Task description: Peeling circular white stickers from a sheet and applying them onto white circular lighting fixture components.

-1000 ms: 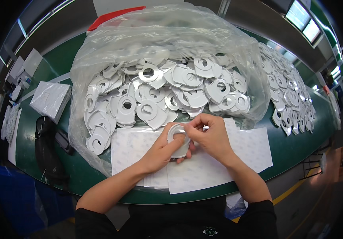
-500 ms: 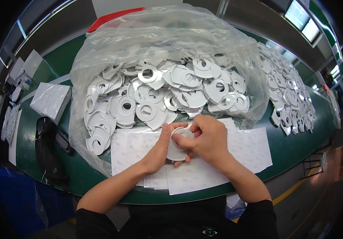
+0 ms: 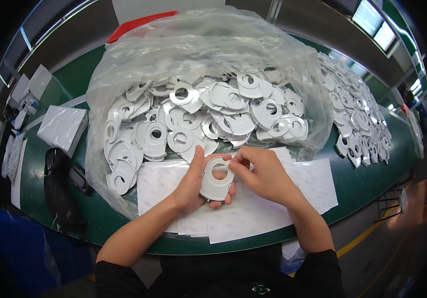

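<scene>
A white plastic piece [image 3: 215, 189] with a round hole is held above the paper sheets [image 3: 260, 216], its flat face turned up. The left hand [image 3: 188, 188] grips it from the left, thumb pointing up along the near side and fingers curled beneath, their tips showing past the lower right edge. The right hand [image 3: 259, 171] has its thumb and forefinger drawn close together at the piece's upper right rim; whether they pinch anything there cannot be told. The sheets overlap on the green tabletop [image 3: 176, 245]. Just beyond them, a clear plastic bag [image 3: 193, 47] lies open around a heap of similar pieces [image 3: 144, 141]. To the right spreads a second heap [image 3: 357, 116]; to the left are a wrapped white package [image 3: 62, 126] and a black pouch [image 3: 60, 191].
</scene>
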`<action>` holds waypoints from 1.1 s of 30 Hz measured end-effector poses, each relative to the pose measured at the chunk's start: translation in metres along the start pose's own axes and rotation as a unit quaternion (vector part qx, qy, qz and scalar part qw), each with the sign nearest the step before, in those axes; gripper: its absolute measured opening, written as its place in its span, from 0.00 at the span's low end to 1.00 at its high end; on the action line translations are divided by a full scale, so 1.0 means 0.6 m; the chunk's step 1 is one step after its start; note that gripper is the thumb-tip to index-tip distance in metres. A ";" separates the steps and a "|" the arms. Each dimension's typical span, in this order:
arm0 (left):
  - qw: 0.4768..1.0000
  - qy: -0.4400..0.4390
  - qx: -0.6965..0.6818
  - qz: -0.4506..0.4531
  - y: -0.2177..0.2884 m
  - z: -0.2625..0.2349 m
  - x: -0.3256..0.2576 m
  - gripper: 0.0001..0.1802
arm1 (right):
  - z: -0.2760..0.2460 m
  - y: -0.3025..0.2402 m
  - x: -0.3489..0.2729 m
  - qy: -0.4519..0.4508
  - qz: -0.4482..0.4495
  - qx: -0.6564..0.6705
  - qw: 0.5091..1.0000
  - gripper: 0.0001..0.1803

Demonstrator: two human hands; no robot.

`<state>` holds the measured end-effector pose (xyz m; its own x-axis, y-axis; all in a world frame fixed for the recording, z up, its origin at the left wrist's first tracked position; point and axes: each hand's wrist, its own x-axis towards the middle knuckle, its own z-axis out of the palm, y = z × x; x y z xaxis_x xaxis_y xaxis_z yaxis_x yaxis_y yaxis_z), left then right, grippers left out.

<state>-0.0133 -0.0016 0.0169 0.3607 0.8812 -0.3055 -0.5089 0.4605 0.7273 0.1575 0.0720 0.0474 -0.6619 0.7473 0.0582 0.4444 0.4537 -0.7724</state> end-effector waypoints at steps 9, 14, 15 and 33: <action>0.999 -0.038 -0.006 -0.030 0.008 -0.006 0.001 0.43 | 0.031 0.020 0.013 0.042 -0.062 -0.070 0.995 0.14; 0.998 -0.032 -0.051 0.004 0.000 -0.010 0.001 0.48 | 0.001 0.029 0.017 0.099 -0.111 -0.024 0.989 0.14; 0.997 -0.019 -0.073 0.010 0.002 -0.011 -0.005 0.48 | -0.021 0.025 0.019 0.105 -0.090 -0.004 0.990 0.14; 0.989 0.036 0.101 0.107 0.027 -0.036 -0.016 0.32 | -0.159 0.183 -0.254 0.260 0.214 -0.209 0.918 0.36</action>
<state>-0.0418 -0.0002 0.0180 0.2025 0.9646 -0.1692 -0.3985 0.2390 0.8855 0.3646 0.0541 0.0140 -0.0423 0.9820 0.1843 0.8611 0.1294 -0.4917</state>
